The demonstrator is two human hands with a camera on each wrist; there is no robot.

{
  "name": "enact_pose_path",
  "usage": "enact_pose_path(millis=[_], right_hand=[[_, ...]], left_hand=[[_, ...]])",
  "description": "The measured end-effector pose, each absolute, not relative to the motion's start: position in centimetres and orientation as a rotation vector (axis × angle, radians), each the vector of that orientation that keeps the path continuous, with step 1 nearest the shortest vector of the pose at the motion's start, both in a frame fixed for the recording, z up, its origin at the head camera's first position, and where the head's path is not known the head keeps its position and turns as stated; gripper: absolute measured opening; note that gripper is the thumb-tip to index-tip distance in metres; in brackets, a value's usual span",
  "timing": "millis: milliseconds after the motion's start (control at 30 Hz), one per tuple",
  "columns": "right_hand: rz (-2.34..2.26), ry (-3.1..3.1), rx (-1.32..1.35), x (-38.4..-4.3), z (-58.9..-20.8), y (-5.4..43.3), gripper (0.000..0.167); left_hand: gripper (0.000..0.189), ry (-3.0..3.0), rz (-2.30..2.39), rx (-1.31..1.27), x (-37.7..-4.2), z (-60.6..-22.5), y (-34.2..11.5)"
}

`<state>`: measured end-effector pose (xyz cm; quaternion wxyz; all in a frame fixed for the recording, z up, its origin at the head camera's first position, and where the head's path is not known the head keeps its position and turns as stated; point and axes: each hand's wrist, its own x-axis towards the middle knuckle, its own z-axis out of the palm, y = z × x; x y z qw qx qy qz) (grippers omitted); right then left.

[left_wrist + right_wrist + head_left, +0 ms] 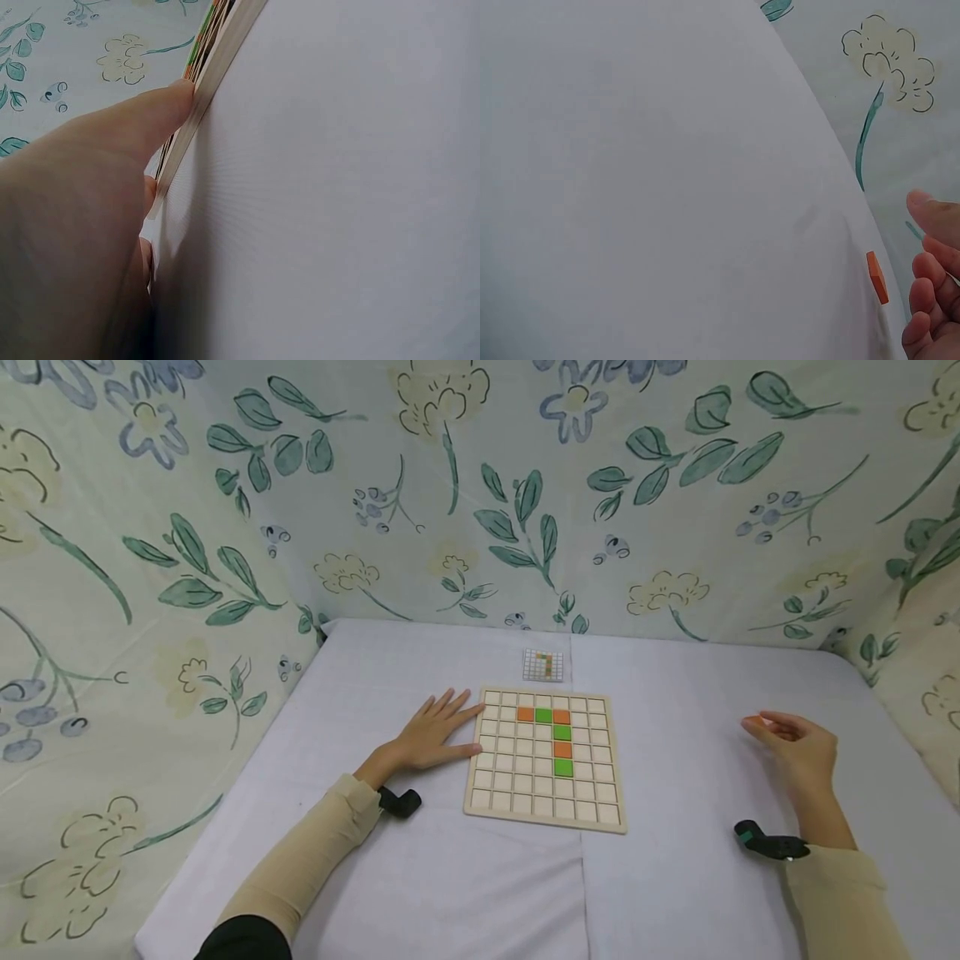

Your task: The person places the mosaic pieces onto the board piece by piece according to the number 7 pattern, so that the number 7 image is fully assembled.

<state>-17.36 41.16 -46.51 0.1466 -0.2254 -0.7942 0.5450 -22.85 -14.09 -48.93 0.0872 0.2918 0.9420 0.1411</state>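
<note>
My left hand [431, 735] lies spread at the left edge of a wooden grid board [480, 777], its thumb and a fingertip touching the rim. The left wrist view shows that thumb [176, 94] against the board's side edge. Orange and green square tiles [562, 750] sit in the board's cells, forming a row and a downward column. Far to the right, my right hand [802, 747] hovers low with loosely bent fingers. By its fingertips is one orange tile [877, 277], which shows apart from the thumb and fingers in the right wrist view.
A small card [543, 665] with a printed grid and the same colours lies behind the board. White cloth covers the table [675, 877]; its far edge meets a floral curtain [450, 543]. Black straps with wrist cameras [772, 843] sit on both wrists.
</note>
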Motion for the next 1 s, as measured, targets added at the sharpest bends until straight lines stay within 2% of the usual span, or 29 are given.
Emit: enact_pose_path(millis=[367,1000], right_hand=[[1.567,-2.237,-0.791,-18.1,-47.1,42.3,0.024],[1.382,-2.451,-0.832,-18.5,-48.1,43.1,0.022]], left_hand=[[0.083,2.811,0.421,0.876,-22.9,-49.0,-14.1],[0.083,2.804,0.419,0.874,-23.0,-49.1,-14.1]])
